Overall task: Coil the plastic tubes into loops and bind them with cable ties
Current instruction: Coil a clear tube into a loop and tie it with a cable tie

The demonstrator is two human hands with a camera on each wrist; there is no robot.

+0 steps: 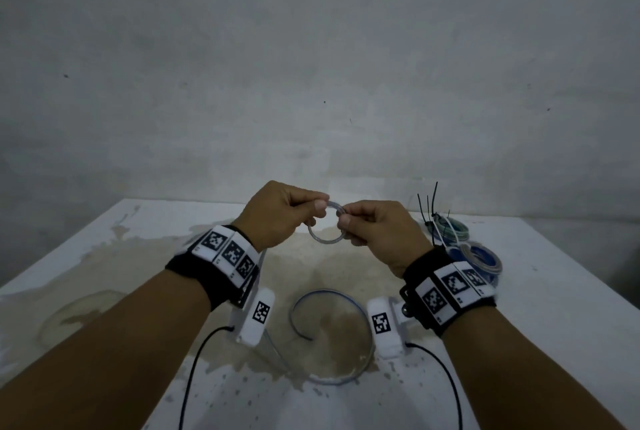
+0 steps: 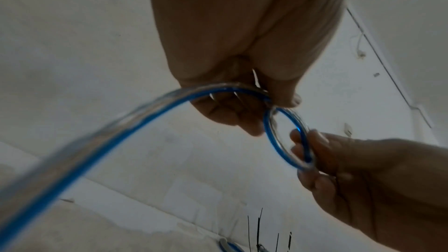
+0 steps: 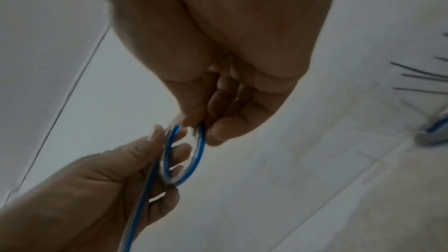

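A clear plastic tube with a blue stripe forms a small loop (image 1: 325, 239) held in the air between both hands above the table. My left hand (image 1: 284, 213) pinches the loop's left top, and my right hand (image 1: 374, 227) pinches its right side. The left wrist view shows the loop (image 2: 285, 139) and the tube's long tail (image 2: 97, 137) running back toward the wrist. In the right wrist view the loop (image 3: 184, 154) hangs between the two sets of fingers. The loose remainder of the tube (image 1: 343, 336) curls on the table (image 1: 104, 256) below.
At the right of the table lie finished coils of blue-striped tube (image 1: 481, 259) and a greenish coil (image 1: 450, 230), with black cable ties (image 1: 429, 204) sticking up. The tabletop is stained and worn in its middle. A plain wall stands behind.
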